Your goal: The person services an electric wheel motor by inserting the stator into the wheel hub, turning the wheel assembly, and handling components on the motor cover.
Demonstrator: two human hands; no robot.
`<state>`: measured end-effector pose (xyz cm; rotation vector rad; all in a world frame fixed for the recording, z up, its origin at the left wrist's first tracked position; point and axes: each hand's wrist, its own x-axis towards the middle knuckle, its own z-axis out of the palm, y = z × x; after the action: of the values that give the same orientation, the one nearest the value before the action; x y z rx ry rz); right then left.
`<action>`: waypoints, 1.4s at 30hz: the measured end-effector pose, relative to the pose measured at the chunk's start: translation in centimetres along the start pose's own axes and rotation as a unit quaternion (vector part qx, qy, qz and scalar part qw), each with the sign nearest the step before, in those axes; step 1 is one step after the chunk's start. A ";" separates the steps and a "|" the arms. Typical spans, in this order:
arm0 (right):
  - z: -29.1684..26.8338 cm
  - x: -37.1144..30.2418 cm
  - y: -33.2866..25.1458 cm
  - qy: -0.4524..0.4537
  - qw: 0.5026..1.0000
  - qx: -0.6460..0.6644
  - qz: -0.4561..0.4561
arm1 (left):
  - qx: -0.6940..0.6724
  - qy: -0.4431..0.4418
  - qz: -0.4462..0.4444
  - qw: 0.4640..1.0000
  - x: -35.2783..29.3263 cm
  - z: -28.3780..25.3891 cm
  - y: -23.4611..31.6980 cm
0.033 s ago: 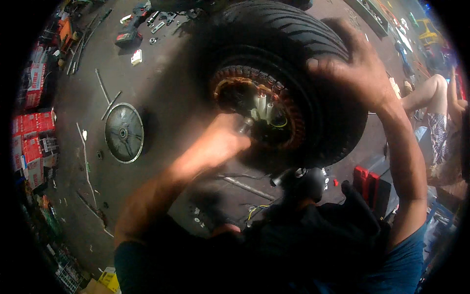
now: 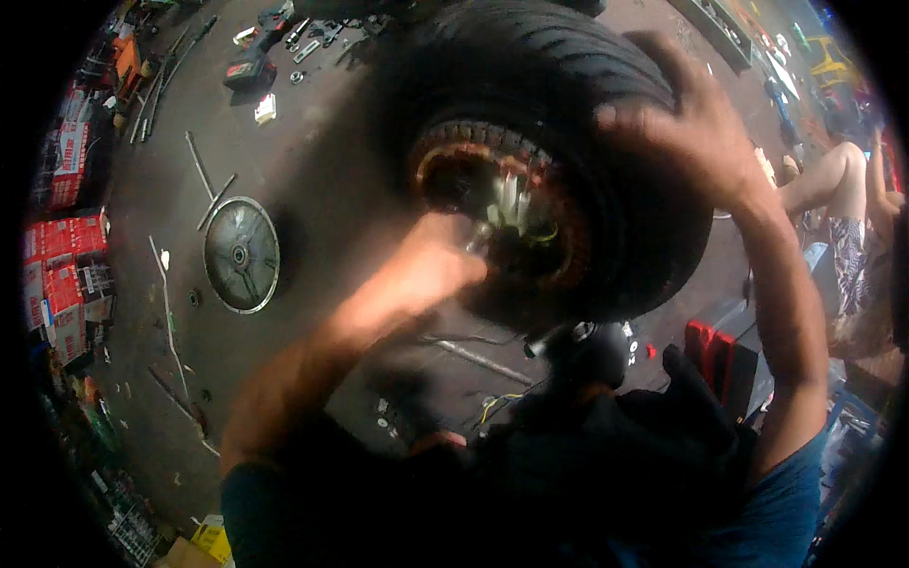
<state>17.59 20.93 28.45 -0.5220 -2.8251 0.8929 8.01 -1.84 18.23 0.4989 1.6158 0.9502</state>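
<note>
A motor wheel with a thick black tyre (image 2: 663,237) is held up in front of me, its open side tilted toward my left. Inside the rim is a ring of copper windings (image 2: 473,142), with a bundle of pale connectors (image 2: 511,204) at the middle. My left hand (image 2: 440,256) is closed round the metal axle (image 2: 480,235) that sticks out of the hub. On the tyre's upper right, my right hand (image 2: 677,133) grips the tread with thumb and fingers apart. Motion blurs the wheel, and its far side is hidden.
A round metal hub cover (image 2: 241,256) lies on the floor at left, near a T-shaped bar (image 2: 204,180). A cordless power tool (image 2: 251,66) and sockets lie beyond. Red boxes (image 2: 66,246) line the left edge. Another person's leg (image 2: 824,175) shows at right, near a red-and-black case (image 2: 715,355).
The wheel has shifted very slightly and looks more smeared by motion. Both hands keep their holds.
</note>
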 end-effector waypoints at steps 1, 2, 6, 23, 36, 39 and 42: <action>0.1 -0.2 0.8 -0.003 1.000 0.003 0.005 | 0.006 0.021 -0.004 1.000 0.0 0.2 -0.1; 0.1 0.1 2.2 0.030 0.999 -0.010 -0.010 | 0.007 0.021 -0.005 1.000 0.1 0.1 -0.1; -0.4 0.3 2.0 -0.012 0.998 0.064 -0.003 | 0.027 -0.002 0.017 0.999 0.1 0.3 0.2; -0.5 0.5 4.1 0.021 0.999 0.025 0.031 | 0.021 -0.027 -0.008 0.999 0.7 0.2 1.3; -1.4 -0.3 1.5 -0.066 0.989 0.115 0.061 | -0.147 -0.086 -0.054 0.984 -1.2 -0.4 -0.4; -1.4 1.0 2.9 -0.005 0.993 0.065 0.094 | -0.244 -0.129 -0.035 0.961 -2.9 -1.5 -1.3; -1.5 1.3 4.9 -0.021 0.987 0.117 0.108 | -0.371 -0.043 -0.030 0.927 -1.6 -0.3 -1.8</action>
<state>18.12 25.95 26.90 -0.7930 -2.6841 1.2686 8.43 -4.20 17.73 -0.0366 1.0679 1.3743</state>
